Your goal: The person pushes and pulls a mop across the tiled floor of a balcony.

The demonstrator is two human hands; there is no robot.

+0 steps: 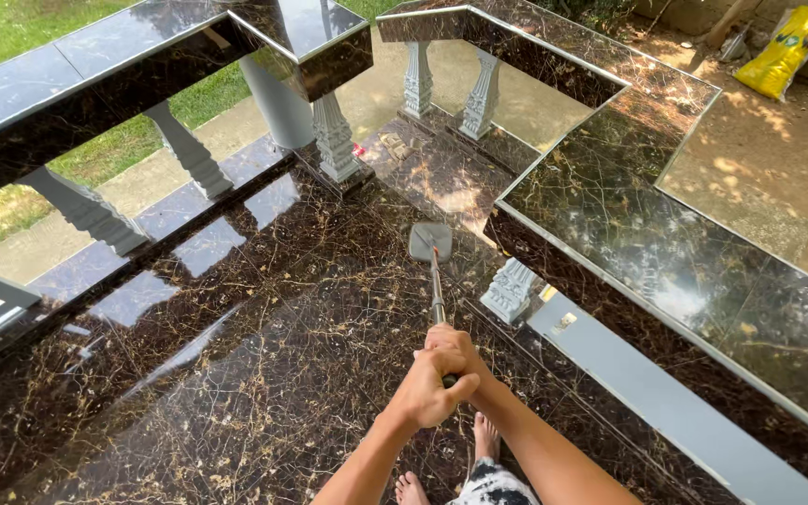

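Hands (441, 374) sat low centre of the frame, both wrapped around the top end of a mop handle (437, 290). Left hand (425, 393) was curled tight in a full fist on the dark grip end, forearm coming up from the bottom edge. Right hand (455, 351) was closed on the same handle just above it, touching the left, fingers folded over; its forearm ran down to the lower right. Handle was a thin metal pole with a red section near the far end, running straight up the frame from the hands. Mop head (429, 240), flat, grey and roughly rectangular, lay on the floor (264, 374) at centre frame, just beside the base of the low wall. Floor was glossy dark brown marble-look tile with gold veining, strong sky reflections. Bare feet (486, 438) showed at bottom centre, with patterned black-and-white shorts (493, 486) at the frame edge. Railing (95, 84) with a dark polished top and pale grey balusters (334, 140) crossed the upper left; another ledge (666, 243) of the same dark stone ran along the right. Grass (11, 28) filled the upper left corner, bare dirt the upper right, with a yellow sack (794, 45) in the top right corner.
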